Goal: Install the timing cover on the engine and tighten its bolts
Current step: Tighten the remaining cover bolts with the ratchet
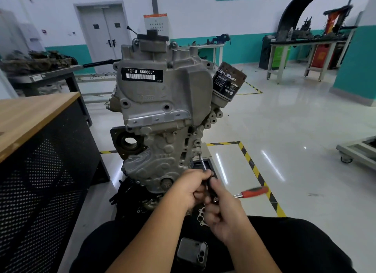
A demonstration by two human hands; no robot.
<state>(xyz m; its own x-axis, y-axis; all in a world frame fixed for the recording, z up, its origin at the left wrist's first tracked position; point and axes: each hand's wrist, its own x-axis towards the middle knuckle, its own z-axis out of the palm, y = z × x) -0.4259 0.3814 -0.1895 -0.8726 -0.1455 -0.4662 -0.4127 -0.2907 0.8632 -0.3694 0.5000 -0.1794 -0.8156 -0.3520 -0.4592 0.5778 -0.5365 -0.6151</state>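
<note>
Grey timing cover (162, 101) sits upright on engine (162, 150).

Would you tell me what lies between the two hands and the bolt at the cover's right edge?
In the head view, only the ratchet's slim extension bar spans that stretch, running from the hands up to the bolt.

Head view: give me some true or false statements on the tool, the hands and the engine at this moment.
1. Both hands hold the ratchet. True: left hand, right hand.
2. The ratchet handle is blue. False: red.
3. The tool's extension reaches the engine's lower right edge. True.
4. The oil filter lies on the floor. False: it is mounted on the engine's right side.
5. A phone rests on the person's lap. True.
</note>
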